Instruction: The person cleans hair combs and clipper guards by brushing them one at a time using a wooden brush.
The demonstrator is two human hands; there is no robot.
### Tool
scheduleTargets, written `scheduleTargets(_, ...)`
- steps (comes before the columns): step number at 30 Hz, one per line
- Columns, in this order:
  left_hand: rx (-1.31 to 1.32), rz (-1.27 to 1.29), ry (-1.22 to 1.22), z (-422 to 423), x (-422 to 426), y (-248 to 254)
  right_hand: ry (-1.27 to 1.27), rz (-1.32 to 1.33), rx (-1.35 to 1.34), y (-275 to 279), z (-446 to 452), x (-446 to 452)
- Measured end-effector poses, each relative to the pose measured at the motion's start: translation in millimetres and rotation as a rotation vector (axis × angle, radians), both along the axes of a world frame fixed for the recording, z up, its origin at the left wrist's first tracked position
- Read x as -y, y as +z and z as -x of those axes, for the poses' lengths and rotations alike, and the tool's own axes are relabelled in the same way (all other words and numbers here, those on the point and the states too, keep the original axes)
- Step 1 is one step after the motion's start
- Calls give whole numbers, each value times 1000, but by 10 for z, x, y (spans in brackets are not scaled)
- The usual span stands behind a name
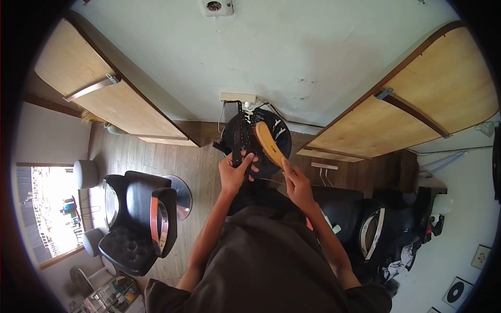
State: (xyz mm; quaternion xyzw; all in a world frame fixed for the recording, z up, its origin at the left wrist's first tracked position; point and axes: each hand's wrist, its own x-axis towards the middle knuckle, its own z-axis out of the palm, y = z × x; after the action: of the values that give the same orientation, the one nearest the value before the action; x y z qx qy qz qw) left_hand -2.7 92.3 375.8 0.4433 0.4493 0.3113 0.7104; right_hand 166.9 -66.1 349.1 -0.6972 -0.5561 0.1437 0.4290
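Observation:
My left hand (234, 173) is closed around the lower end of a black comb (233, 112) whose wide teeth point left. Some fingertips show beyond its handle, over a round black tray (269, 168). In my right hand (297, 187) is a curved wooden brush (268, 141), gripped at its near end. The brush slants up and left, its dark bristles facing the comb. Several hair clips (278, 124) and other small dark items lie in the tray under both tools. Much of the tray is hidden by my hands, the comb and the brush.
A black salon chair (136, 219) stands at the left, with another black seat (339, 208) at the right. Wooden panels (125, 101) flank the pale wall on both sides. A white power strip (237, 97) with cables sits behind the tray. A shelf cart (112, 295) is bottom left.

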Motion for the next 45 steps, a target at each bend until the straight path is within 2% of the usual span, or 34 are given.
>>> scheduleTargets(6, 9, 18, 10, -2, 131, -70, 1, 3, -11, -103, -343, 273)
scheduleTargets(10, -10, 6, -22, -18, 196, -42, -99, -8, 55, 23, -423, 30)
scheduleTargets(12, -5, -5, -48, -19, 215, -65, -139, -126, 8, 56, -413, -201)
scheduleTargets(18, -8, -45, -78, -7, 146, -5, -157, -139, 44, -8, -197, -451)
scheduleTargets(22, 1, -60, -54, 34, 54, 30, -48, -95, 33, 3, -22, -304)
scheduleTargets(32, -19, -48, -38, 135, -45, 0, -13, -13, -30, -31, 111, 220)
scheduleTargets(36, -24, -50, -19, 161, -35, 21, -9, 5, 65, -42, -3, 355)
scheduleTargets(43, -23, -26, -116, 164, 90, -69, -204, -116, 9, 90, 18, -289)
scheduleTargets(45, -33, -38, -128, 155, 96, -55, -174, -109, 22, 33, 49, -353)
